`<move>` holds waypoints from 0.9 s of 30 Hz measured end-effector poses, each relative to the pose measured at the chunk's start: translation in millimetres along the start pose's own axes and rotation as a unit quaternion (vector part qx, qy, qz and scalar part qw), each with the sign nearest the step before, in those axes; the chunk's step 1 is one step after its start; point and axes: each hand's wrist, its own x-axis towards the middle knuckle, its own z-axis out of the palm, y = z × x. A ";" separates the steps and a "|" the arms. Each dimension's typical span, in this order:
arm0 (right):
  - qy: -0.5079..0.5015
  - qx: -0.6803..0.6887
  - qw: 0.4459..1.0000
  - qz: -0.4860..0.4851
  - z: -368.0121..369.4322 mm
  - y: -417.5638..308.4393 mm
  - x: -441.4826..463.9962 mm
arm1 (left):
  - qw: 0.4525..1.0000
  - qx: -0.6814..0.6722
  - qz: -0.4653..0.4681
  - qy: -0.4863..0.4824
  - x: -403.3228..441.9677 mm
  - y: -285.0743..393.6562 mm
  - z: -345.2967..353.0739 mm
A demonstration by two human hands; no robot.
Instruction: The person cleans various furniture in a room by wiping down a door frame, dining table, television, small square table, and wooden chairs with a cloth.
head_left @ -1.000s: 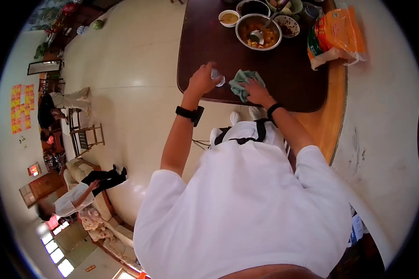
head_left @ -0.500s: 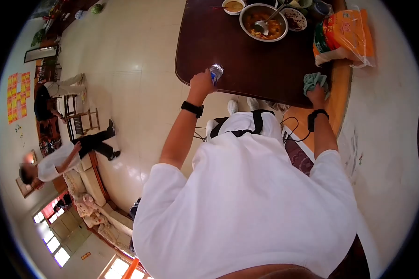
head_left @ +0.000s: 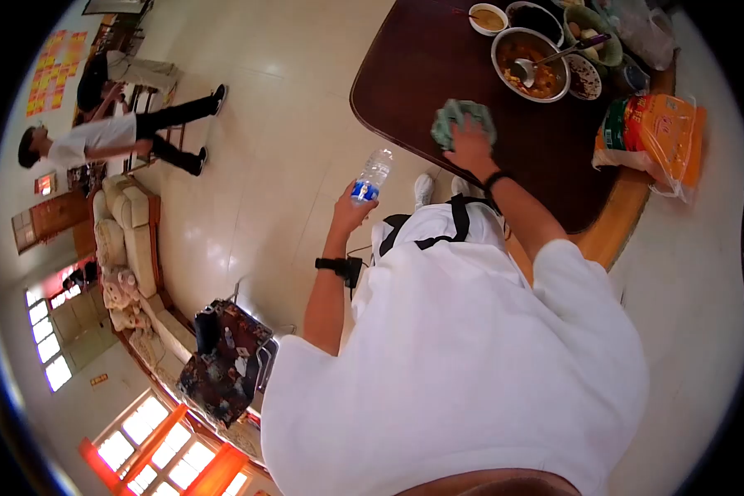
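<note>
My left hand [head_left: 351,210] is wrapped round the lower part of a clear plastic bottle [head_left: 377,169] with a blue label, held beyond the table's edge above the floor. On the dark table [head_left: 422,66], my right hand [head_left: 471,145] presses a crumpled green cloth [head_left: 463,124] near the front edge. A metal bowl of food [head_left: 546,81] with a ladle [head_left: 524,73] in it stands farther back than the cloth, to its right.
Small bowls [head_left: 488,19] surround the metal bowl. An orange bag [head_left: 653,136] lies at the table's right side. At the left a person [head_left: 107,140] walks near a sofa [head_left: 128,215]; another person [head_left: 93,83] is behind. A patterned chair [head_left: 223,364] stands lower left.
My right hand has moved the cloth left from the table's right edge. My left hand has brought the bottle off the table. The view has turned, and the walking person appears higher.
</note>
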 end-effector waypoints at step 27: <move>0.121 0.222 0.938 0.238 37.1 192.8 -117.3 | 0.977 -0.076 -0.117 0.164 -29.0 -16.2 46.1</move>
